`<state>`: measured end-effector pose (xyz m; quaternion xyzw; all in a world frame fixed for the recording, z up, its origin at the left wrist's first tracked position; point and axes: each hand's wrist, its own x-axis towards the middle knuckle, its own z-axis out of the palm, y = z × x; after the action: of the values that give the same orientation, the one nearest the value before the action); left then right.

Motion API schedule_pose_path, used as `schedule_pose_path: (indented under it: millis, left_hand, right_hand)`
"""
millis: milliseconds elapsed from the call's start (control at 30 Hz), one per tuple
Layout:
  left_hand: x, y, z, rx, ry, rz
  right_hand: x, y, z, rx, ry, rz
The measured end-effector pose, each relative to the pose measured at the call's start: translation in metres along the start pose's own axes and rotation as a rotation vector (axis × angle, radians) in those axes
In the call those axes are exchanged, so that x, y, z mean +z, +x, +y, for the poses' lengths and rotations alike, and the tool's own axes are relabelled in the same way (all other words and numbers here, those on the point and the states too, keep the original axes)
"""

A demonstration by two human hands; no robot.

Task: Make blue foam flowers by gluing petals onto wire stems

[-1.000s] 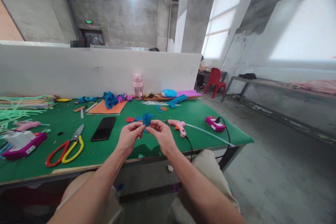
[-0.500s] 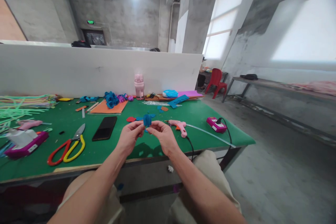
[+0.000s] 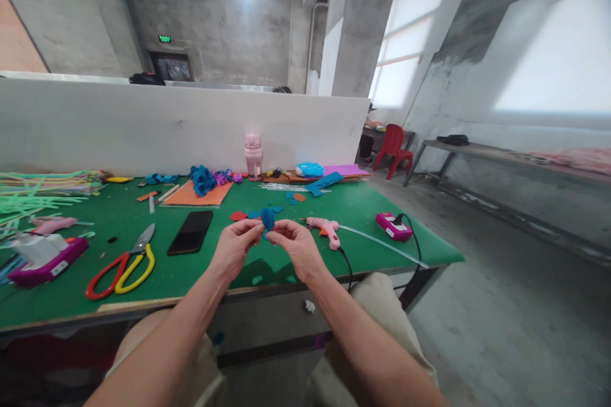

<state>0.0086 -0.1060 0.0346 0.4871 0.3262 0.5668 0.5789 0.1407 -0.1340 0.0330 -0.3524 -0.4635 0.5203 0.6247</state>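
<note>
Both my hands meet above the near edge of the green table (image 3: pixel 363 203). My left hand (image 3: pixel 235 250) and my right hand (image 3: pixel 296 247) pinch a small blue felt flower (image 3: pixel 268 219) between their fingertips, holding it upright just over the tabletop. Loose blue and red felt pieces (image 3: pixel 243 215) lie right behind it. A pink glue gun (image 3: pixel 325 229) rests on the table just right of my right hand, with its black cord running off the edge.
Red and yellow scissors (image 3: pixel 125 263) and a black phone (image 3: pixel 191 232) lie to the left. Farther left are a pink box (image 3: pixel 45 261) and green pipe cleaners (image 3: pixel 33 194). An orange felt sheet (image 3: pixel 195 194), finished blue flowers (image 3: pixel 200 179), a pink bottle (image 3: pixel 252 154) and a pink power strip (image 3: pixel 394 226) stand beyond.
My hands have stayed nearly in place; the fingers have shifted slightly on the blue flower. The view has drifted a little.
</note>
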Motion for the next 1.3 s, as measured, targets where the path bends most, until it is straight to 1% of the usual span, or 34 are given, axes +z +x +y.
schedule_pose_path:
  millis: [200, 400, 633, 900, 1167, 1300]
  left_hand:
    - [-0.0017, 0.0006, -0.0021, 0.022, 0.012, -0.027]
    - [-0.0003, 0.0002, -0.0012, -0.032, -0.033, -0.001]
    - [0.0009, -0.0013, 0.0004, -0.054, 0.008, -0.071]
    - [0.0014, -0.0005, -0.0047, -0.084, -0.075, -0.092]
    - [0.0023, -0.0006, -0.0057, -0.074, -0.065, -0.077]
    - [0.0026, -0.0003, -0.0060, -0.050, -0.056, -0.094]
  right_hand:
    - [-0.0003, -0.0003, -0.0006, 0.007, -0.005, 0.006]
    - [-0.0025, 0.0002, -0.0031, 0.006, -0.039, -0.017]
    - [-0.0071, 0.0009, -0.0044, 0.008, -0.082, -0.054]
    - [-0.0057, -0.0019, -0.0033, 0.019, -0.045, -0.017]
    - [-0.0055, -0.0012, 0.0014, -0.080, -0.151, 0.019]
    - [-0.0046, -0.0019, 0.0043, -0.191, -0.292, 0.049]
